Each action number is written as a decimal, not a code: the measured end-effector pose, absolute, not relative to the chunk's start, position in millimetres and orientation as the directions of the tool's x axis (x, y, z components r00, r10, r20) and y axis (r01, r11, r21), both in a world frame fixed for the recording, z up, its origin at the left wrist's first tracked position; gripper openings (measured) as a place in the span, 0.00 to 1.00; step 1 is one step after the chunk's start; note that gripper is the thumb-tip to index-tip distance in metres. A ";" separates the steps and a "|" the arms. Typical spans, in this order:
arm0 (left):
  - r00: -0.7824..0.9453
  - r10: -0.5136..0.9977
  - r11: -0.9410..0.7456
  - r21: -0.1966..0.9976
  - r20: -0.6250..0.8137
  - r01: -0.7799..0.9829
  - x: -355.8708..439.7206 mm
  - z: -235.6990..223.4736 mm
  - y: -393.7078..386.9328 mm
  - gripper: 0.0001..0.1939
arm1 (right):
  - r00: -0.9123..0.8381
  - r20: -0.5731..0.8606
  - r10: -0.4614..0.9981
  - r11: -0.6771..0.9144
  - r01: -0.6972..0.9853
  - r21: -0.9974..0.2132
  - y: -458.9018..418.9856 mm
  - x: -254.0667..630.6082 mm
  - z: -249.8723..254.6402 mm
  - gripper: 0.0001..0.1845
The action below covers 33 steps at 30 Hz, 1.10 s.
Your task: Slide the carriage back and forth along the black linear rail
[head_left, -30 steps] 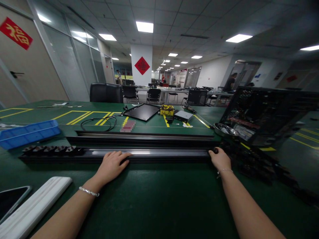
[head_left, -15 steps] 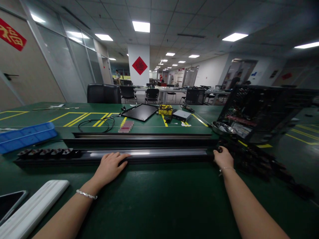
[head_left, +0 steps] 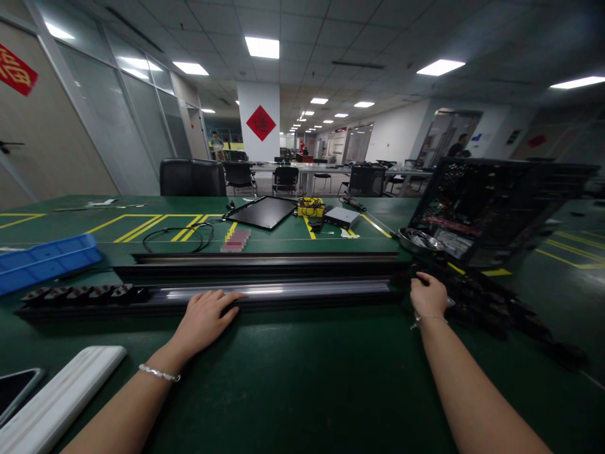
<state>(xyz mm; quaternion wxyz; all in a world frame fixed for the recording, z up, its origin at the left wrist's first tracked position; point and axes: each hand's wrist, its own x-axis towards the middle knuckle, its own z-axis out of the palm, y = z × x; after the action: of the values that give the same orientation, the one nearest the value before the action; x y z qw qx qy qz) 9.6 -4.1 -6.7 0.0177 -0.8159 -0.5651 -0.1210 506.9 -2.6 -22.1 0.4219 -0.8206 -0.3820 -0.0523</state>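
A long black channel-shaped rail (head_left: 283, 291) lies across the table before me, with several small black blocks (head_left: 85, 294) seated in a row at its left end. My left hand (head_left: 207, 318) is laid over the near edge of this rail, fingers on top and thumb along the front, holding it. Just off the rail's right end is my right hand (head_left: 429, 296), its fingers curled around a small dark part that is mostly hidden. Directly behind runs a second black rail (head_left: 265, 260). More small black blocks (head_left: 496, 309) lie in a dark cluster right of my right hand.
At the right stands an open computer case (head_left: 482, 208), with a metal bowl (head_left: 420, 239) of small parts before it. A blue tray (head_left: 47, 261) sits at the left. Nearer are a white bar-shaped object (head_left: 66, 397) and a phone (head_left: 16, 391). Farther back lies a black panel (head_left: 262, 212).
My right hand has shifted slightly right and away from the rail's end. My left hand stays on the rail. The whole view has moved slightly.
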 end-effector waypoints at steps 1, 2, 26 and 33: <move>0.332 0.918 -0.360 0.108 0.217 0.927 9.7 -6.7 -4.4 0.19 | 0.721 0.405 0.563 -0.358 0.654 -0.666 -2.3 505.8 -21.2 0.22; 0.331 0.918 -0.360 0.109 0.216 0.927 10.0 -6.5 -4.6 0.19 | 0.739 0.401 0.541 -0.364 0.635 -0.681 -1.9 504.4 -20.3 0.22; -0.296 0.765 0.194 0.234 0.572 0.953 -33.2 11.3 -5.9 0.24 | -0.113 0.340 0.934 0.132 0.991 -0.033 -5.3 386.7 -14.3 0.26; -0.563 0.735 0.485 0.288 0.378 0.826 -67.2 -3.4 -2.4 0.31 | -0.130 0.337 0.932 0.151 0.988 -0.038 -6.1 389.2 -10.3 0.27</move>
<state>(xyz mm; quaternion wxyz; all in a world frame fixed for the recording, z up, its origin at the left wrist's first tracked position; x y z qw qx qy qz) -67.2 -2.4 -3.4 0.1024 -0.4561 -0.8555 -0.2229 389.2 -6.1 -10.3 0.1421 -0.6441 -0.7453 -0.0975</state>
